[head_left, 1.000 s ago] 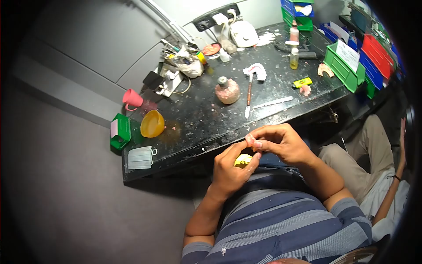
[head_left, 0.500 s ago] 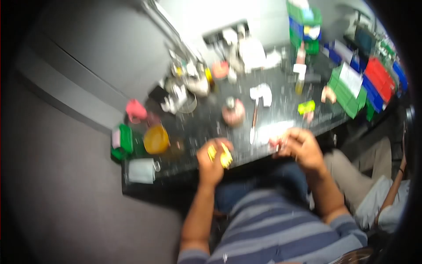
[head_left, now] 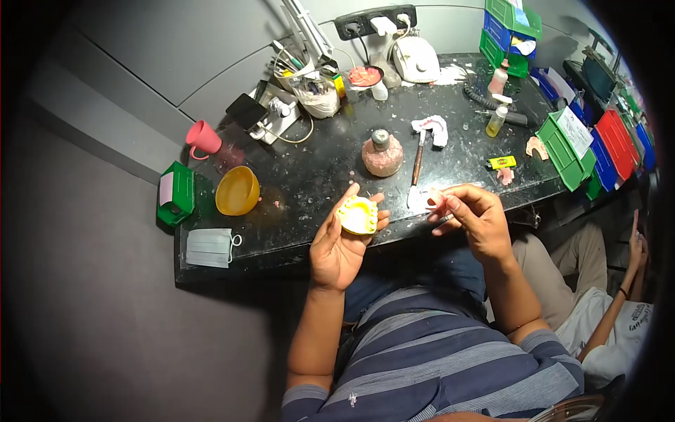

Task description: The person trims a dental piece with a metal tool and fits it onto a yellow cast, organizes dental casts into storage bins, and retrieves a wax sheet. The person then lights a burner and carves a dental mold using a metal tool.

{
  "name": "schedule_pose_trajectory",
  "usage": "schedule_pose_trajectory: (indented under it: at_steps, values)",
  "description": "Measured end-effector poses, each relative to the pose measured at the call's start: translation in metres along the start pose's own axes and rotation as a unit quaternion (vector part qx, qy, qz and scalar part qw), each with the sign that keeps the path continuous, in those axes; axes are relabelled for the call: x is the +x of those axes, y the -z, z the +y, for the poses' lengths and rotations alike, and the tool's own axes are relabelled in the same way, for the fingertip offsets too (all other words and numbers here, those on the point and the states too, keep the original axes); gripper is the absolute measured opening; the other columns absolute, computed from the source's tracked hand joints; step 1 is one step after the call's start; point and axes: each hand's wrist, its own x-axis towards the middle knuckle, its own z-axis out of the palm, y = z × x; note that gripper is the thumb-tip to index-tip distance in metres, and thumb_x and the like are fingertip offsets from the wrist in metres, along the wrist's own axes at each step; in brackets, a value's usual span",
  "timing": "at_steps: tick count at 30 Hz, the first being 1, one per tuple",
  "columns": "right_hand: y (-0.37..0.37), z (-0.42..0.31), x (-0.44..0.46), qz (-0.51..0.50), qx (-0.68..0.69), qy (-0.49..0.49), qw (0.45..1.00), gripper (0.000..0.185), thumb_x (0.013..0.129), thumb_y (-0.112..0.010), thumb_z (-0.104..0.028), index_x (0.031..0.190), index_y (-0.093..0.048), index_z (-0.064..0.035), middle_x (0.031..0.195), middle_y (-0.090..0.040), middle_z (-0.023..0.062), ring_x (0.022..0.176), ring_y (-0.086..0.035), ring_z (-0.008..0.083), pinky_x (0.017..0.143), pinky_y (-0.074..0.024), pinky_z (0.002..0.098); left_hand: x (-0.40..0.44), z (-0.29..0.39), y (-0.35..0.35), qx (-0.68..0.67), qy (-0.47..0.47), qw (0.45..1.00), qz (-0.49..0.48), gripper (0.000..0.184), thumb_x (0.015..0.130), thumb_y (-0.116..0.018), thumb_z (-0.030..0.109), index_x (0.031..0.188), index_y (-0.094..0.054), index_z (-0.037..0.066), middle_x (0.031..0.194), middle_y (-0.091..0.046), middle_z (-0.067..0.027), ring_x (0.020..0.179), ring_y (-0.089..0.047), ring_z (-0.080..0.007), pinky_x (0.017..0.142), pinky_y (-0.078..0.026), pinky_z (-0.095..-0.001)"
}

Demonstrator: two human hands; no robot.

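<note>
Two hands are raised over the front edge of the bench (head_left: 302, 183), well apart from each other. In the L hand (head_left: 336, 259), palm up w/ fingers spread, a yellow cast (head_left: 358, 215) is cradled, its tooth arch turned up to view. By the R hand (head_left: 485, 226) a small pink pc (head_left: 435, 200) is pinched btwn thumb and fingertips, other fingers loosely curled. Pc's exact shape can't be told, being partly covered.

Step in hand, by the look of it: cast and pc are being viewed apart, no contact made btwn them. For any next move, a light grip is called for, prob., since the pc looks thin; the cast is best held level, as it's cradled rather than clamped and could slip.

Just beyond the R hand, a knife (head_left: 418, 163) is left lying, its upper end by a white arch (head_left: 437, 129). A pink-crusted flask (head_left: 383, 156) is seen upright to the knife's left. Nearer the wall side, an orange bowl (head_left: 238, 191) is parked, w/ a mask (head_left: 209, 247) laid flat near the bench corner.
</note>
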Motion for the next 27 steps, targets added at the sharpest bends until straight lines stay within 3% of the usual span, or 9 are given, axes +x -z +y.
schedule_pose_trajectory:
  at_steps: [3, 5, 7, 11, 14, 18, 22, 26, 27]
  values:
    - [-0.001, 0.000, -0.010, -0.004, 0.002, 0.013, 1.000, 0.024, 0.097, -0.061, -0.017, 0.110, -0.065, 0.0031, 0.101, -0.068, 0.0106, 0.087, -0.068, 0.0180, 0.070, -0.0606, 0.0325, -0.010, -0.001, -0.001, -0.002, 0.006, 1.000, -0.026, 0.064, 0.102, -0.042, 0.035, 0.149, -0.022, -0.004, 0.140, -0.040, -0.0352, 0.115, -0.058, -0.0417, 0.098, -0.051, -0.0490]
    - [0.001, 0.000, -0.019, -0.027, -0.003, 0.057, 0.998, 0.023, 0.096, -0.061, -0.015, 0.110, -0.064, 0.0029, 0.103, -0.068, 0.0112, 0.090, -0.068, 0.0192, 0.072, -0.0609, 0.0332, -0.017, -0.002, -0.005, 0.022, -0.002, 0.999, -0.032, 0.061, 0.104, -0.039, 0.038, 0.146, -0.029, -0.005, 0.134, -0.048, -0.0332, 0.091, -0.066, -0.0330, 0.065, -0.058, -0.0364]
    - [0.000, 0.001, -0.028, -0.030, 0.006, 0.072, 0.997, 0.018, 0.095, -0.062, -0.008, 0.109, -0.065, 0.0029, 0.109, -0.066, 0.0129, 0.092, -0.068, 0.0200, 0.075, -0.0605, 0.0325, -0.029, -0.004, -0.021, 0.097, -0.012, 0.995, -0.005, 0.059, 0.104, -0.037, 0.041, 0.141, -0.036, -0.005, 0.127, -0.055, -0.0312, 0.072, -0.064, -0.0252, 0.053, -0.051, -0.0296]
    - [-0.003, 0.000, -0.040, -0.081, -0.086, 0.179, 0.977, 0.018, 0.086, -0.065, 0.007, 0.103, -0.068, 0.0022, 0.117, -0.062, 0.0155, 0.097, -0.068, 0.0209, 0.081, -0.0586, 0.0290, -0.040, -0.006, -0.041, 0.190, -0.009, 0.982, 0.022, 0.059, 0.105, -0.031, 0.044, 0.134, -0.043, -0.007, 0.112, -0.062, -0.0295, 0.064, -0.060, -0.0195, 0.050, -0.047, -0.0264]
    - [-0.012, -0.009, -0.050, -0.113, -0.156, 0.243, 0.951, 0.020, 0.082, -0.068, 0.008, 0.101, -0.069, 0.0014, 0.116, -0.063, 0.0155, 0.100, -0.067, 0.0206, 0.083, -0.0574, 0.0296, -0.048, 0.000, -0.052, 0.281, 0.017, 0.960, 0.014, 0.051, 0.105, -0.029, 0.036, 0.116, -0.053, -0.008, 0.085, -0.068, -0.0222, 0.060, -0.060, -0.0194, 0.053, -0.048, -0.0262]
    - [-0.019, -0.015, -0.057, -0.148, -0.256, 0.367, 0.882, 0.018, 0.081, -0.072, 0.001, 0.099, -0.070, -0.0019, 0.108, -0.066, 0.0138, 0.095, -0.068, 0.0227, 0.078, -0.0570, 0.0320, -0.051, -0.007, -0.061, 0.276, 0.034, 0.960, 0.041, 0.042, 0.101, -0.033, 0.029, 0.100, -0.055, -0.006, 0.077, -0.064, -0.0215, 0.062, -0.062, -0.0273, 0.064, -0.052, -0.0347]
    - [-0.016, -0.010, -0.055, -0.104, -0.272, 0.350, 0.890, 0.016, 0.083, -0.071, 0.000, 0.099, -0.069, -0.0008, 0.106, -0.066, 0.0133, 0.096, -0.068, 0.0229, 0.078, -0.0572, 0.0315, -0.052, -0.006, -0.060, 0.277, 0.044, 0.960, 0.022, 0.041, 0.101, -0.033, 0.028, 0.098, -0.056, -0.007, 0.075, -0.062, -0.0213, 0.063, -0.062, -0.0271, 0.065, -0.052, -0.0353]
    - [0.012, 0.003, -0.011, 0.017, -0.472, 0.397, 0.787, 0.012, 0.083, -0.067, -0.005, 0.095, -0.068, -0.0049, 0.100, -0.065, 0.0098, 0.083, -0.065, 0.0275, 0.072, -0.0524, 0.0368, -0.048, -0.002, -0.043, 0.242, 0.050, 0.967, 0.060, 0.040, 0.102, -0.033, 0.029, 0.099, -0.057, -0.004, 0.074, -0.061, -0.0212, 0.050, -0.051, -0.0185, 0.046, -0.042, -0.0267]
    - [0.020, 0.005, 0.001, 0.014, -0.528, 0.391, 0.754, 0.012, 0.082, -0.068, -0.008, 0.093, -0.067, -0.0049, 0.101, -0.065, 0.0095, 0.090, -0.063, 0.0278, 0.075, -0.0518, 0.0372, -0.048, 0.000, -0.039, 0.211, 0.081, 0.972, 0.066, 0.040, 0.102, -0.033, 0.029, 0.100, -0.057, -0.002, 0.074, -0.061, -0.0212, 0.045, -0.046, -0.0153, 0.039, -0.036, -0.0237]
